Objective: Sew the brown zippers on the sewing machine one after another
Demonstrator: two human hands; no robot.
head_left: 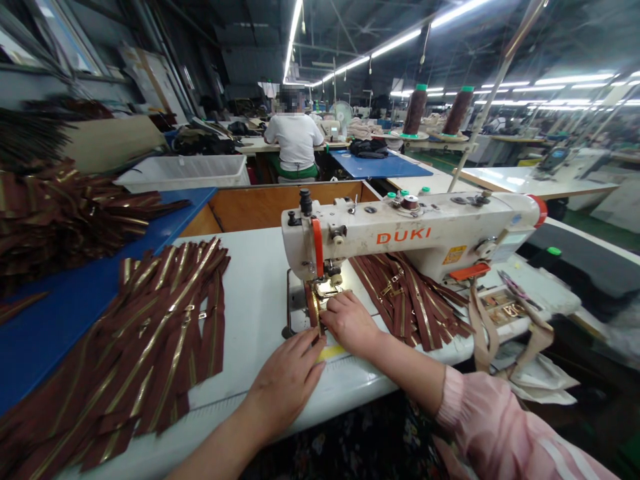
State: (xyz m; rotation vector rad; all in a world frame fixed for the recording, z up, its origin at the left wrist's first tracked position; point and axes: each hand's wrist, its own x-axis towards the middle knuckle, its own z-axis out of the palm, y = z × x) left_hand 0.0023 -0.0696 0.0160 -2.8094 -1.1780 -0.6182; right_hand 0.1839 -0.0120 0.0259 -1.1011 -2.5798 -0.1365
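A brown zipper [313, 308] with metal teeth runs under the presser foot of a white sewing machine [365, 233], lit by its lamp. My right hand [350, 323] is closed on the zipper's right edge, just in front of the foot, fingers curled. Close by, my left hand [287, 367] has its fingertips together on the zipper's near end; the thumb's grip is partly hidden. Left of the machine lies a spread of brown zippers [170, 320] with gold teeth. Another pile of zippers [413, 300] rests under the machine arm on the right.
More zippers [75, 213] are heaped on a blue table [30, 353] at left. Behind stand a white bin [185, 172] and a seated person [295, 143]. A small parts tray [505, 307], scissors [517, 287] and beige straps [530, 350] are at right.
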